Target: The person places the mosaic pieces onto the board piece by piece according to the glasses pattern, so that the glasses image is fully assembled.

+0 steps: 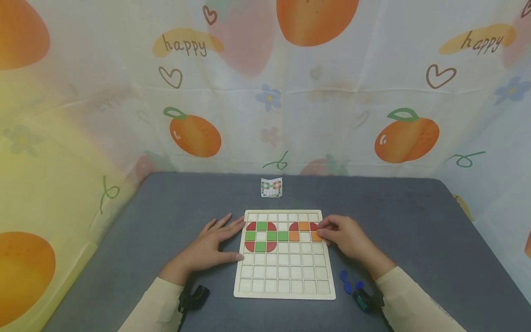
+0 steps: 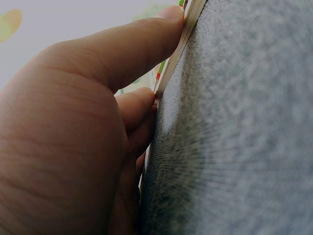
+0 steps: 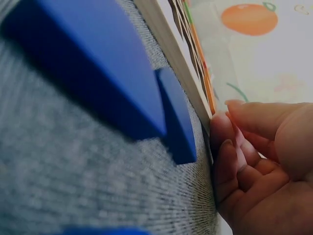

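Note:
A pale wooden grid board (image 1: 283,273) lies flat on the table. Red, green and orange tiles fill part of its upper rows. My left hand (image 1: 209,246) is spread beside the board, its thumb (image 2: 168,15) and fingertips right at the left edge. At the right edge, my right hand (image 1: 348,235) has its fingers curled, thumb and forefinger pinching at an orange square tile (image 1: 315,236) in the third row. Its fingers partly cover that tile and the red quarter-round tile (image 1: 313,226) above it. In the right wrist view, the fingertips meet the board's edge.
A small pattern card (image 1: 271,188) stands behind the board on the dark grey table (image 1: 199,193). Several blue pieces (image 1: 347,287) lie near the right wrist, beside the board's lower right corner. A printed cloth (image 1: 290,115) hangs behind the table.

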A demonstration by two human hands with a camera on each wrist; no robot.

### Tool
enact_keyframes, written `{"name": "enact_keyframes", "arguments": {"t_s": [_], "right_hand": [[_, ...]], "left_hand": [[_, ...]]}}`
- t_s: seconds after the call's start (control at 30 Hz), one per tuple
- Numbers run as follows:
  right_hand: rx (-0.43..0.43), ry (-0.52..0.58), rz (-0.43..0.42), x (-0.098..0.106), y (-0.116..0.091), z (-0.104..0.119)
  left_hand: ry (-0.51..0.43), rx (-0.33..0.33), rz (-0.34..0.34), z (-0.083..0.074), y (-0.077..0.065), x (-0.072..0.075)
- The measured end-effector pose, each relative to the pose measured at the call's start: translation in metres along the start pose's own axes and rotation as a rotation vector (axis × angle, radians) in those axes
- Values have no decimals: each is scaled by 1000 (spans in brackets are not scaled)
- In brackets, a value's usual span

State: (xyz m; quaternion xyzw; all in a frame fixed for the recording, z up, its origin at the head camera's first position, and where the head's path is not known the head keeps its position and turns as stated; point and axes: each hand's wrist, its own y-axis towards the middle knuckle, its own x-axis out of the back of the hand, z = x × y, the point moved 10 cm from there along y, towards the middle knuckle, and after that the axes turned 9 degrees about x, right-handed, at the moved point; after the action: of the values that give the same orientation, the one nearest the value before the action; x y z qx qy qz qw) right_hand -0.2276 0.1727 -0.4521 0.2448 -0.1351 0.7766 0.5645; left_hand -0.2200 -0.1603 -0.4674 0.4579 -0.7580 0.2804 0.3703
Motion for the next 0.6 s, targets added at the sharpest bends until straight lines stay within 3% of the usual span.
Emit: {"name": "enact_keyframes", "arguments": {"t_s": [0.17, 0.4, 0.6], "right_hand": [[-4, 16, -16, 0, -1, 0], [0, 136, -7, 2, -5, 2], [16, 123, -1, 18, -15, 3]], "left_hand": [[7, -1, -1, 0, 0, 0], [6, 7, 5, 0, 1, -1], [3, 3, 0, 1, 1, -1]]}}
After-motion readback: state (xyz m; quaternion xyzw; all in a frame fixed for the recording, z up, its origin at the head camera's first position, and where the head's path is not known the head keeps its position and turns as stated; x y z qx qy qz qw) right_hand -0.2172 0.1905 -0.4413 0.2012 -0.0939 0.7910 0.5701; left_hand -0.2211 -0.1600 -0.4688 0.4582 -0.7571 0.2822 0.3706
